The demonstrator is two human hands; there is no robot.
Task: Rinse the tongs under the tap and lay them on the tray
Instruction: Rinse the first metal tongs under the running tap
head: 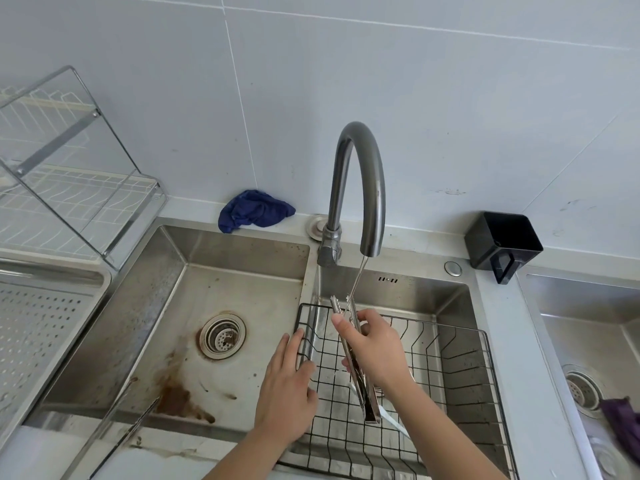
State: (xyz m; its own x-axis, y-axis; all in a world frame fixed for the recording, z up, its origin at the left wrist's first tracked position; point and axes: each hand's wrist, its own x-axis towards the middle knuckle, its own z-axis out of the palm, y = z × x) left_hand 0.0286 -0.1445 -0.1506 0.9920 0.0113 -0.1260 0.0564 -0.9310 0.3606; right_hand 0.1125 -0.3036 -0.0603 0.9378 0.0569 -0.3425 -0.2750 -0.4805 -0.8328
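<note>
My right hand (pixel 375 348) grips a pair of steel tongs (pixel 362 386) around their middle, tips pointing up and away. The toothed tips sit just below the grey curved tap (pixel 367 174), and a thin stream of water (pixel 356 282) falls from the spout onto them. My left hand (pixel 287 389) lies flat with straight fingers over the divider between the two sink basins, holding nothing. The perforated steel tray (pixel 38 327) sits at the far left, beside the left basin.
A black wire basket (pixel 460 386) fills the right basin under the tongs. The left basin (pixel 242 282) has a drain and brown stains. More tongs (pixel 131 424) lie on its front edge. A dish rack, blue cloth (pixel 254 209) and black cup (pixel 502 240) stand behind.
</note>
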